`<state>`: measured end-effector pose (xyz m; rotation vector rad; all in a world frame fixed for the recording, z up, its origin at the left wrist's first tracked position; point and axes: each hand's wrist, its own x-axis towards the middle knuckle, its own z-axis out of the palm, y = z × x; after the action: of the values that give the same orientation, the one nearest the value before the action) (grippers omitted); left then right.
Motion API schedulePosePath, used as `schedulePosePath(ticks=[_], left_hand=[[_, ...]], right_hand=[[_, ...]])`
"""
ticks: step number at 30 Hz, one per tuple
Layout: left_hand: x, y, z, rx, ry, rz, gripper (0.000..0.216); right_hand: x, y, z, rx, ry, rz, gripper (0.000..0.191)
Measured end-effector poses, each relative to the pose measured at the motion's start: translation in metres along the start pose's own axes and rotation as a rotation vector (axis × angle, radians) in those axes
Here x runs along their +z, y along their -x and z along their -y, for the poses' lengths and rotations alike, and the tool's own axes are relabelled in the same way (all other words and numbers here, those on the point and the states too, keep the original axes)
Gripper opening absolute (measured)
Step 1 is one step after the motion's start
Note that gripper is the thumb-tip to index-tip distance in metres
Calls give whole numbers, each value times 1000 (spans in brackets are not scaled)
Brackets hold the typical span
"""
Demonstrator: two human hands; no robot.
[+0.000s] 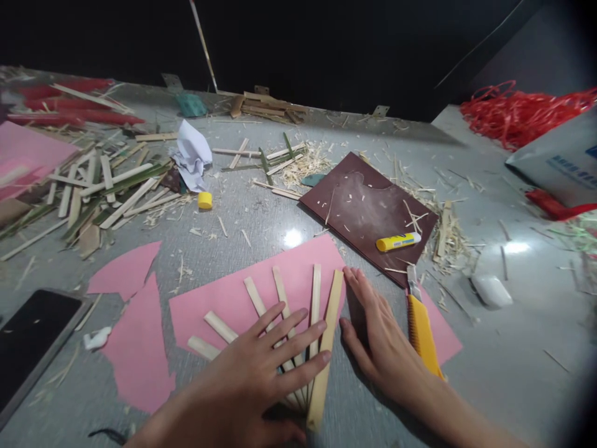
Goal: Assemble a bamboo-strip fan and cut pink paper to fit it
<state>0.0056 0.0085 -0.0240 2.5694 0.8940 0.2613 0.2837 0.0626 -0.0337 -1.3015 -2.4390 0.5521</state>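
My left hand [265, 367] lies flat and open, fingers spread, pressing on a fan of several bamboo slats [321, 330] laid over a pink paper sheet [261, 286]. My right hand [377, 336] also lies flat and open, just right of the outermost slat, on the paper's edge. A yellow utility knife [422, 330] with its blade out lies right beside my right hand. A yellow glue stick [398, 241] rests on a dark brown sheet [364, 205] further back.
Pink paper offcuts [135, 330] lie to the left, a dark phone [32, 336] at the left edge. A pile of bamboo strips [107, 186], a yellow cap [204, 200], crumpled white paper [192, 155], shavings and red cord [517, 115] surround the grey table.
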Motion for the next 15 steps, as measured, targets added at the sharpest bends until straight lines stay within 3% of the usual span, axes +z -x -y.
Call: schedulePosePath(ticks=[4, 10, 15], left_hand=[[-3, -2, -1, -2, -1, 8, 100], [-14, 12, -22, -7, -67, -65, 73], [-1, 25, -41, -85, -234, -125, 70]], right_hand=[[2, 1, -2, -12, -21, -7, 79], [2, 0, -5, -14, -37, -39, 76], [-3, -4, 1, -242, -33, -13, 72]])
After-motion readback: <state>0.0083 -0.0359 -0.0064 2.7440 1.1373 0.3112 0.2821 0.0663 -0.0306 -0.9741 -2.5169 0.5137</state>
